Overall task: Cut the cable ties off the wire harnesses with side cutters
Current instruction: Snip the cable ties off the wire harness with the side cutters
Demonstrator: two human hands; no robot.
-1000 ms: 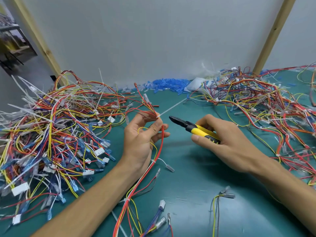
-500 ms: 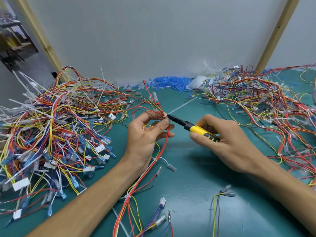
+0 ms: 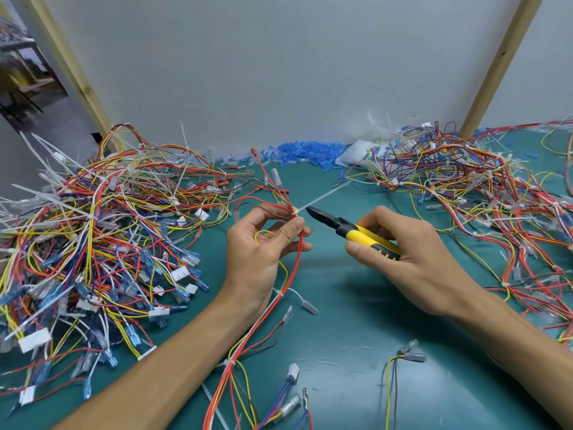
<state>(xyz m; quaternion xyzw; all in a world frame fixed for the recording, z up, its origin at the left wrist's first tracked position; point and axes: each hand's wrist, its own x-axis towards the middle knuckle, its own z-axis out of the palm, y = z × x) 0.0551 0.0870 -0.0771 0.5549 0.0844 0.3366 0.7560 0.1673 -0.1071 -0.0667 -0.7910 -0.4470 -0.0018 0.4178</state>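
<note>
Cable tie, white, is cinched round a wire harness of mostly red and yellow wires, held up just above the middle of a green bench. The tie's long tail sticks out up and to the right. The left hand pinches the harness just below the tie, thumb and fingertips curled round the wires, and the rest of the bundle trails down past the wrist toward the near edge. The right hand is wrapped round the yellow and black handles of the side cutters, whose dark nose points left and sits just beside the tie's head; whether it touches is unclear. A big tangle of harnesses with white ties and blue connectors fills the bench on the left, and a second tangle spreads across the right. A heap of small blue sleeves lies along the grey back wall.
</note>
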